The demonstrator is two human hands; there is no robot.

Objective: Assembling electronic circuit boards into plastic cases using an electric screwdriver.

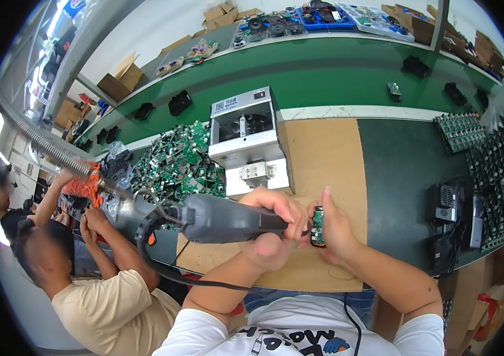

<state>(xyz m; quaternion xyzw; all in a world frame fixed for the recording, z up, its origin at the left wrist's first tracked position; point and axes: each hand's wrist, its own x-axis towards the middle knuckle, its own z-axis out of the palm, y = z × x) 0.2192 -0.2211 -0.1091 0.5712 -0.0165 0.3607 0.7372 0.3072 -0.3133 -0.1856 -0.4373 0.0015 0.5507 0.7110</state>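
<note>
My left hand (pixel 273 213) is closed around the front end of a dark grey corded hand tool (pixel 219 219), whose exact kind I cannot tell. Its bulky body points left, and its tip is hidden by my fingers. Close beside it, my right hand (pixel 338 228) grips a small green circuit board (pixel 318 222) with black ends, thumb raised along its side. The two hands almost meet over a sheet of brown cardboard (pixel 329 160). Just beyond them stands a white and grey box-shaped machine (pixel 249 148) with a fan opening and a metal fixture on its front.
Left of the machine lies a heap of green circuit boards (pixel 175 157). A flexible metal duct (pixel 44 142) comes in from the left. Panels of boards (pixel 498 172) and black adapters (pixel 445 204) are at right. Co-workers (pixel 104 296) sit at left. Black parts (pixel 179 103) dot the green bench behind.
</note>
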